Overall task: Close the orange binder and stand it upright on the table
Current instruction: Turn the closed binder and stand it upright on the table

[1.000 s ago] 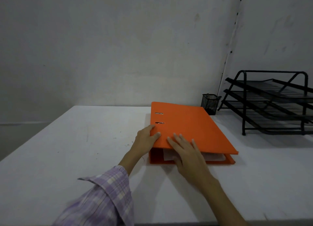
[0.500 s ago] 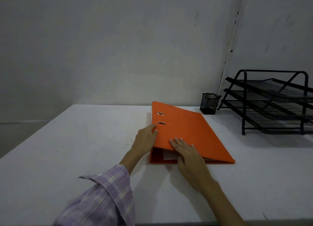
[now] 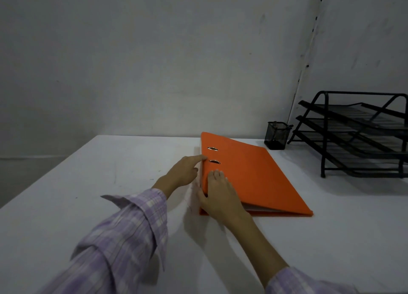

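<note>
Orange binder [image 3: 249, 174] flat on white table [image 3: 88, 183], right of centre, spine side toward the left, cover closed down. Slim wedge of white pages [image 3: 262, 208] visible under the cover along the near edge. Two metal slots [image 3: 213, 155] in the cover near the spine, one behind the other.

Left hand [image 3: 184, 172] at the spine side of binder, index finger stretched forward, tip touching the top edge of the spine just beside the nearer slot. Other fingers loosely curled, half hidden behind the spine edge; contact with the spine not clear. Not gripping anything visibly.

Right hand [image 3: 218, 196] clasped over the near spine corner: fingers spread flat on top of the cover, thumb [image 3: 199, 194] down along the spine face, corner pinched between thumb and fingers. Wrist running back toward the camera.

Purple plaid sleeve [image 3: 123, 234] on the left arm, cuff loose and flared. Scrap of same cloth at the right forearm, bottom edge of view.

Black mesh pen cup [image 3: 277, 135] at the back of table, just beyond the binder's far right corner, apart from it. Black three-tier wire tray [image 3: 357, 135] farther right, well apart from binder. Grey wall [image 3: 154, 62] behind, a vertical seam with dark spots running above the cup. Light dim, soft shadows under both arms.
</note>
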